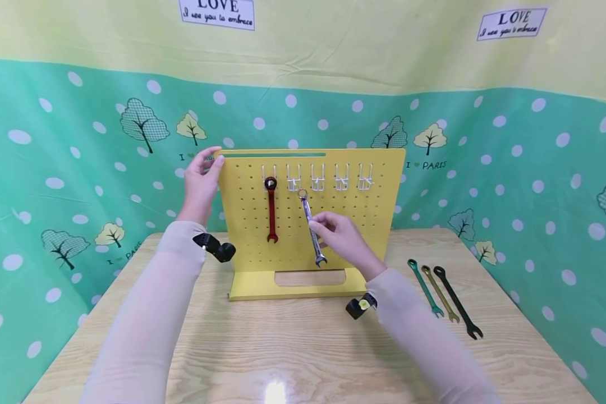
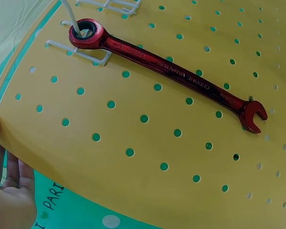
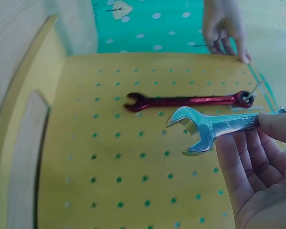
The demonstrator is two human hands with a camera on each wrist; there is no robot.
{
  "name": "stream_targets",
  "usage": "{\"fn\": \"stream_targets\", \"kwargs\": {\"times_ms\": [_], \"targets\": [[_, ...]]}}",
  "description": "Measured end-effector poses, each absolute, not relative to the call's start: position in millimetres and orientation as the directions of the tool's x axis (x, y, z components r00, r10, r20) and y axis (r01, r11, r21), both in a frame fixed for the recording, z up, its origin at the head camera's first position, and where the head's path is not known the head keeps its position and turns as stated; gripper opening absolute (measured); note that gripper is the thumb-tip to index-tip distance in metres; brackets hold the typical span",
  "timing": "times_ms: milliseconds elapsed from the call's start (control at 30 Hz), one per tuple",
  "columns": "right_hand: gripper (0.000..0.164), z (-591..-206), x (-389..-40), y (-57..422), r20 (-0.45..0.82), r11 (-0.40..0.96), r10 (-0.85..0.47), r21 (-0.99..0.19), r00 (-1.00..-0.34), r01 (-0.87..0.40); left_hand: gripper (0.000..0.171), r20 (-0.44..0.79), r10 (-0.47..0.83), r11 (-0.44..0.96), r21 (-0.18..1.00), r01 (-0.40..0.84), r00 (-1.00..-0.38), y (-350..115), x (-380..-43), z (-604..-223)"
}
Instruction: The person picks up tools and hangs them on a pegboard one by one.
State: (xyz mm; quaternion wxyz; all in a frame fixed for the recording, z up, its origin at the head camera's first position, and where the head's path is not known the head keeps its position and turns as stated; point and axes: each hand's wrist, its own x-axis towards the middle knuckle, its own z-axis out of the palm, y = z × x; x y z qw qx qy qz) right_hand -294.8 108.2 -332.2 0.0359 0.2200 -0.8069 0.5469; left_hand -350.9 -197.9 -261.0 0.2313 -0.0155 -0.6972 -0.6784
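Currently the left hand (image 1: 201,182) grips the upper left corner of the yellow pegboard (image 1: 242,235), its thumb on the front face and its fingers behind. The right hand (image 1: 340,235) pinches a silver wrench (image 1: 307,212) by the shank between thumb and curled fingers, in front of the board's middle. That wrench tilts a little, ring end up and forked end down, its ring near the lower ends of the second and third white wire hooks (image 1: 341,187) from the board's left edge; whether it touches either, I cannot tell. A red wrench (image 1: 271,210) hangs by its ring from the leftmost hook, forked end down. The board stands on the wooden worktop (image 1: 262,348), toward its back edge. Near the worktop's right edge a green wrench (image 1: 425,287), a gold wrench (image 1: 440,293) and a black wrench (image 1: 457,302) lie side by side, ring ends toward the back edge
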Motion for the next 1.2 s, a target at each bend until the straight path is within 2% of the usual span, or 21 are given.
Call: {"fn": "stream_targets", "kwargs": {"times_ms": [233,700,1200], "targets": [[0.024,-322,-298,96,0.305,0.251,-0.301,-0.889,-0.904,-0.383,0.037,0.336,-0.297,0.079,0.941,0.328,-0.894,-198,-352,-261],[0.032,-331,-310,87,0.242,0.207,-0.295,-0.928,-0.924,-0.309,0.035,0.338,-0.3,0.063,0.94,0.335,-0.892,-197,-351,-260],[0.028,-338,-327,77,0.191,0.176,-0.265,-0.954,-0.945,-0.242,0.038,0.339,-0.29,0.069,0.94,0.334,-0.895,-198,-351,-261]]}}
